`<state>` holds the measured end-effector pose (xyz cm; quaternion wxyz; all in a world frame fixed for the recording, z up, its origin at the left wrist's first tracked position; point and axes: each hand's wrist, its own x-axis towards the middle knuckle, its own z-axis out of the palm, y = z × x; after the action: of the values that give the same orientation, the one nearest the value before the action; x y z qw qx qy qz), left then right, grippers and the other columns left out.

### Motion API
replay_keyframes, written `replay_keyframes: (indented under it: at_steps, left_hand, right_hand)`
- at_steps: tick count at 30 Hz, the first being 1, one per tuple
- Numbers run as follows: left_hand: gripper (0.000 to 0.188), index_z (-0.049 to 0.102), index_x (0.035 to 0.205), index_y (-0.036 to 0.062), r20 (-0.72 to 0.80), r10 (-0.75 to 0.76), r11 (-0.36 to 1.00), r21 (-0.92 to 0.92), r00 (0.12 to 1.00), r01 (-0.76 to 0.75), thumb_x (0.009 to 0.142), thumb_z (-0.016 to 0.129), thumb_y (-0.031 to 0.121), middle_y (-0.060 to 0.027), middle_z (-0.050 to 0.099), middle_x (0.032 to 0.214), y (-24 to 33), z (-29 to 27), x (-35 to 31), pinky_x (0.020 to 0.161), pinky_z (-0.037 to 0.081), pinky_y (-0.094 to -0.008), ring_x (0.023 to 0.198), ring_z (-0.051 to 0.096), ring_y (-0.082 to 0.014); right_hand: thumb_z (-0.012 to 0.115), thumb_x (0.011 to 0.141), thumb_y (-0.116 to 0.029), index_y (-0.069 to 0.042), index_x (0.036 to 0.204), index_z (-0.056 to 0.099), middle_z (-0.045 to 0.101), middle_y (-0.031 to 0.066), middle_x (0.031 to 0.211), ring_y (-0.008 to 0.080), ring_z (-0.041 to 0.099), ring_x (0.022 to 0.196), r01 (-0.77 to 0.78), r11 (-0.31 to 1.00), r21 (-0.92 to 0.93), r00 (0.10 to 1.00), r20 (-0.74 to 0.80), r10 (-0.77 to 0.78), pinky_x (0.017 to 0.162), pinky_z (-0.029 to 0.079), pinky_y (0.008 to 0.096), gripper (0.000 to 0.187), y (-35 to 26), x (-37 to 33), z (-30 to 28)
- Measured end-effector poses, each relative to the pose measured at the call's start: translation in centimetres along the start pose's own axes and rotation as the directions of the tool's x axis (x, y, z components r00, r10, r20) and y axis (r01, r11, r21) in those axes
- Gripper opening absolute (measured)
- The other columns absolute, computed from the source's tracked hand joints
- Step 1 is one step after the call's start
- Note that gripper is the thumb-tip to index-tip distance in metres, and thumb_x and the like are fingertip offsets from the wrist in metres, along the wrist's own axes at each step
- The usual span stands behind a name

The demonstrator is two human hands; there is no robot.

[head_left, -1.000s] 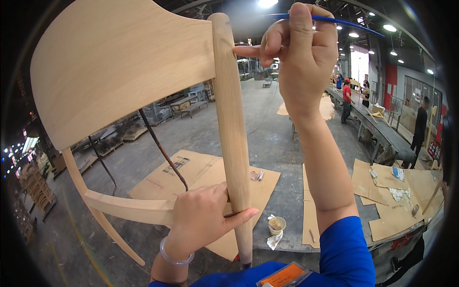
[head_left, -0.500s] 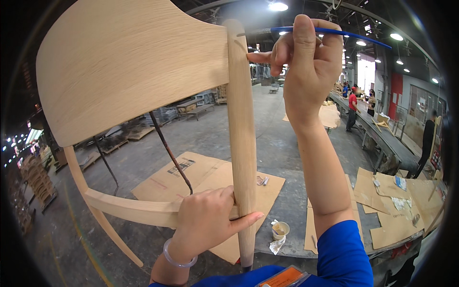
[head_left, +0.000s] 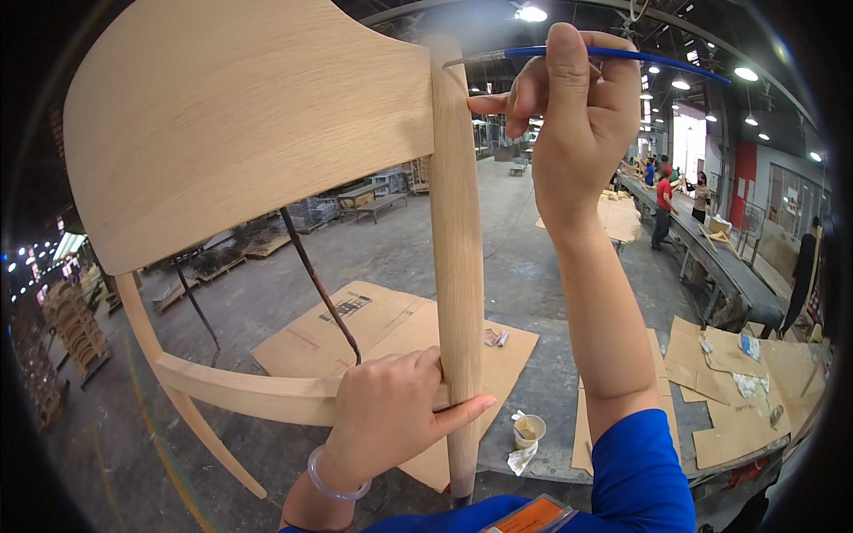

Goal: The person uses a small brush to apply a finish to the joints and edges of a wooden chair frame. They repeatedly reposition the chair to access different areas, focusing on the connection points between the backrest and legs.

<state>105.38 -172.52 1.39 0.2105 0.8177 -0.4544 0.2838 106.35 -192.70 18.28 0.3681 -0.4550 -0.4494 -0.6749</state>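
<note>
A pale wooden chair frame (head_left: pixel 249 142) fills the left and middle, with a broad curved back panel joined to an upright post (head_left: pixel 459 240). My left hand (head_left: pixel 386 400) is closed around the joint of the lower rail (head_left: pixel 249 391) and the post, its thumb lying across the post. Up at the post's top, my right hand (head_left: pixel 577 115) pinches a thin brush with a blue handle (head_left: pixel 680 65). The brush's dark, fine tip meets the post near the panel's upper corner. One outstretched finger of that hand rests against the post's side.
Dark metal rods (head_left: pixel 320 289) stand behind the chair. Below lie cardboard sheets (head_left: pixel 400 324) and a small cup (head_left: pixel 530 430) of tan paste with a crumpled tissue. Far right, people (head_left: pixel 664 204) stand by a long conveyor (head_left: pixel 729 266). Stacked wooden parts (head_left: pixel 75 324) are at far left.
The chair post and both hands sit slightly further right in view, along with the background. The brush tip stays at the post's top, and both grips are unchanged.
</note>
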Motion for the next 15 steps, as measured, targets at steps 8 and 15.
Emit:
replay_keyframes:
  at_steps: [8, 15]
  left_hand:
    - [0.057, 0.074, 0.084, 0.0079, -0.021, -0.006, 1.000, 0.004, 1.000, 0.006, 0.080, 0.081, 0.065, -0.0085, 0.068, 0.064, 0.39, 0.37, -0.03, 0.050, 0.051, -0.0370, 0.054, 0.068, -0.0259]
    - [0.057, 0.074, 0.084, 0.0081, -0.017, -0.014, 1.000, 0.023, 1.000, 0.014, 0.080, 0.080, 0.065, -0.0080, 0.068, 0.065, 0.13, 0.15, -0.23, 0.050, 0.052, -0.0365, 0.054, 0.068, -0.0251]
  right_hand:
    - [0.055, 0.111, -0.024, -0.003, 0.105, 0.050, 0.054, 0.0052, 0.061, 0.0109, 0.053, 0.046, -0.050, 0.997, 0.056, 0.999, -0.004, 0.050, 0.052, 0.063, 0.0344, 0.022, 0.01, -0.19, -0.39]
    - [0.056, 0.111, -0.024, -0.003, 0.105, 0.051, 0.054, 0.0053, 0.062, 0.0113, 0.053, 0.047, -0.038, 0.998, 0.041, 0.999, -0.022, 0.039, 0.053, 0.063, 0.0344, 0.022, 0.19, -0.05, 0.34]
